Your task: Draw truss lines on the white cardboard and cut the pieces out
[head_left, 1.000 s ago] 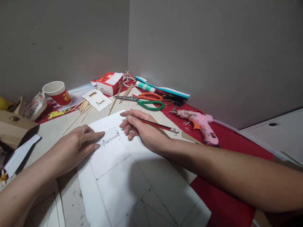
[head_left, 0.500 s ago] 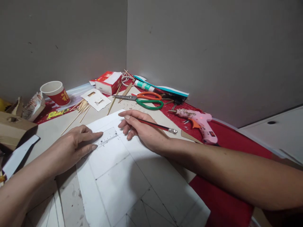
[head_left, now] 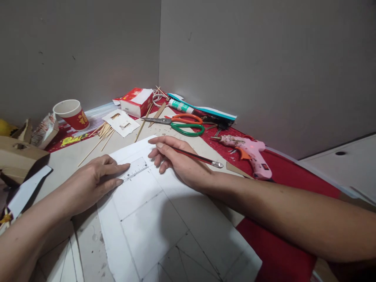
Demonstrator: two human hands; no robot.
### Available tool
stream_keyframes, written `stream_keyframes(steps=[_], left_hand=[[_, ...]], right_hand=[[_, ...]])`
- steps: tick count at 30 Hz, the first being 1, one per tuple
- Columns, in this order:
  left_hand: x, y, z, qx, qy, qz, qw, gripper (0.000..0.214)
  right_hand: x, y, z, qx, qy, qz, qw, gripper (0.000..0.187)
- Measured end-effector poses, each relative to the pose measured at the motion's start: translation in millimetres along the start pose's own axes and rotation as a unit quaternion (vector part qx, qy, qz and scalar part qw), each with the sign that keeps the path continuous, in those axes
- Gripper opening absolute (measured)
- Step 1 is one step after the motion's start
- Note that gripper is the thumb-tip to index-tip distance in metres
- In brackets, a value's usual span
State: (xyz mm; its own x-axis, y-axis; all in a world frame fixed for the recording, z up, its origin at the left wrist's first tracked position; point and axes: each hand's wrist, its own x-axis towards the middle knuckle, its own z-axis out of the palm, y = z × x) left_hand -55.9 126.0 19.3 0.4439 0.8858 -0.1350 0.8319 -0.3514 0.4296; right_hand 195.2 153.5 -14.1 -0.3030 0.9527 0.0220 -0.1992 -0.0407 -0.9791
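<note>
Nothing has shifted; marking seems paused: left hand (head_left: 96,176), nearly closed, pins ruler (head_left: 136,169); right hand (head_left: 183,164), at its three o'clock, half-curls round pencil (head_left: 201,158).

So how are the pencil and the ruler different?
The pencil is dark and red with a silvery end, while the ruler is see-through with little marks. The pencil is thin like a stick; the ruler is a wider, flat strip. The pencil sits slanted in the right hand, but the ruler lies flat on the paper under the left hand's fingers. Both are straight.
</note>
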Motion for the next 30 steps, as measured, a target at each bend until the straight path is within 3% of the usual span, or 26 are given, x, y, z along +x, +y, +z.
stream_keyframes(steps=[17,25,30], left_hand=[[0.9,-2.2,1.9,0.009,-0.02,0.011,1.0,0.042],[0.1,-5.2,1.5,0.015,-0.03,0.017,0.999,0.042],[1.9,-3.8,2.4,0.016,-0.029,0.023,0.999,0.042]], right_hand=[[-1.1,5.6,-2.3,-0.004,-0.018,-0.026,0.999,0.025],[-8.4,-4.8,-1.3,-0.083,-0.008,-0.035,0.996,0.046],[-12.8,-7.8,4.1,-0.092,-0.051,0.021,0.994,0.023]])
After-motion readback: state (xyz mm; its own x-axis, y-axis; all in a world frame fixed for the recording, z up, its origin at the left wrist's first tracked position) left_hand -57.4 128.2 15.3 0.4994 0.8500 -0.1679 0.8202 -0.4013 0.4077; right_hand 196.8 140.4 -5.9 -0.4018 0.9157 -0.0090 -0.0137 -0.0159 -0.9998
